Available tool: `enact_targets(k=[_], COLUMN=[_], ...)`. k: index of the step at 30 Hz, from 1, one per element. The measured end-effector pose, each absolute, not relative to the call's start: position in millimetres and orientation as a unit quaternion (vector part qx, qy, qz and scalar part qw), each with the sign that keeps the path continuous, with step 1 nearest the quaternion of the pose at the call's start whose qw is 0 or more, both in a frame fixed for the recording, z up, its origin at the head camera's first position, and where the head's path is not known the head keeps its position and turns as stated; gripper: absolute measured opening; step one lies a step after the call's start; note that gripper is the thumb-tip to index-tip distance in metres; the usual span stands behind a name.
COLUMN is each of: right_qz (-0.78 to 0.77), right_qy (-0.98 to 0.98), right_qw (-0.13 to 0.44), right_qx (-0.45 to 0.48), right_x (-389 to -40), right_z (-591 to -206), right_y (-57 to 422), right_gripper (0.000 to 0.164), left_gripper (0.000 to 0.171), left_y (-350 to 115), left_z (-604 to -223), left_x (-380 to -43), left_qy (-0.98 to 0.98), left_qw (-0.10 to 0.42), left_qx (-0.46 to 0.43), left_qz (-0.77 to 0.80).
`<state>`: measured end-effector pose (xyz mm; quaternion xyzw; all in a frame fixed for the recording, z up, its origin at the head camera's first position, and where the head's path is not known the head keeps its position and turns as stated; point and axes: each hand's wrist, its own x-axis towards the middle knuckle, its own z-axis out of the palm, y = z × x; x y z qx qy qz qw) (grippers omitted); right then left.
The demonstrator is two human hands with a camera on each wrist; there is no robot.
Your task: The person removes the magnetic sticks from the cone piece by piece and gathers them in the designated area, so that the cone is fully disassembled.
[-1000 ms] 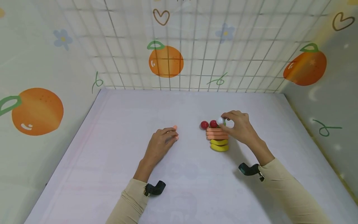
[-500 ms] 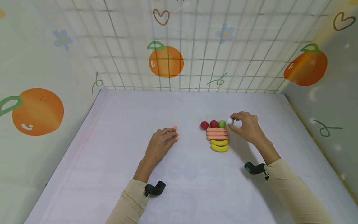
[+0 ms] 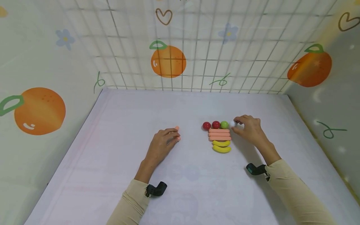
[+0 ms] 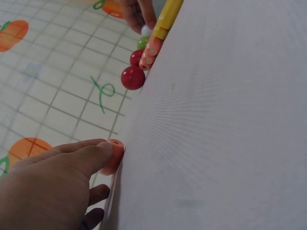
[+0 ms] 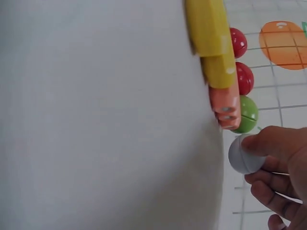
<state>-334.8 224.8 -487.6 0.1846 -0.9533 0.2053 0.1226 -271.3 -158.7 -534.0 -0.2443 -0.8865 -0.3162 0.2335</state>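
Note:
My right hand (image 3: 251, 129) pinches a glossy white ball (image 5: 243, 160) between thumb and fingers, low at the tabletop. The ball sits just right of a green ball (image 3: 224, 125), which ends a row with two red balls (image 3: 216, 124). Below that row lie several salmon-pink sticks (image 3: 219, 135) side by side, and under them two yellow toy bananas (image 3: 222, 149). Off to the left, my left hand (image 3: 159, 144) rests on the table and holds another salmon-pink stick (image 4: 113, 159) with thumb and fingers. Its middle is hidden behind the fingers in the head view.
A white cloth covers the table (image 3: 182, 181). Behind it rises a wire grid (image 3: 197, 56) with a printed sheet of oranges and hearts, and printed side walls (image 3: 33, 162) stand left and right. Each wrist carries a small black camera (image 3: 157, 189).
My right hand has moved the white ball rightward from in front of the green ball, uncovering it, then slightly down beside it. The left hand has stayed in place with its stick.

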Motion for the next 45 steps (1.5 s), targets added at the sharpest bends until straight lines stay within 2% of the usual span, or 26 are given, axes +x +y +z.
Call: enact_targets(k=[12, 16, 24, 29, 32, 36, 45], right_qz=[0.189, 0.186, 0.206, 0.209, 0.217, 0.235, 0.218], right_qy=[-0.963, -0.961, -0.937, -0.911, -0.893, -0.885, -0.890], right_qw=[0.092, 0.113, 0.157, 0.196, 0.212, 0.196, 0.115], right_qx=[0.168, 0.173, 0.236, 0.298, 0.332, 0.351, 0.384], right_x=[-331.2, -325.0, -302.8, -291.4, -285.9, -277.6, -287.6], right_z=[-483.8, -479.3, -471.7, -471.9, -476.0, -477.1, -478.3], right_y=[221.0, 215.7, 189.0, 171.9, 159.2, 139.3, 94.1], right_gripper=[0.038, 0.035, 0.027, 0.028, 0.029, 0.027, 0.025], left_gripper=[0.018, 0.020, 0.044, 0.042, 0.034, 0.023, 0.020], left_y=[-160.0, -160.1, -162.2, -161.8, -160.7, -159.3, -158.5], left_z=[-535.7, -535.5, -535.4, -537.0, -535.6, -534.4, -532.7], left_x=[-273.8, -274.6, -274.5, -273.5, -272.5, -271.9, -271.2], left_qy=[-0.875, -0.878, -0.920, -0.924, -0.927, -0.928, -0.914], left_qw=[0.242, 0.240, 0.183, 0.164, 0.148, 0.134, 0.163], left_qx=[-0.255, -0.258, -0.196, -0.197, -0.188, -0.189, -0.202], left_qz=[-0.332, -0.324, -0.286, -0.282, -0.289, -0.293, -0.311])
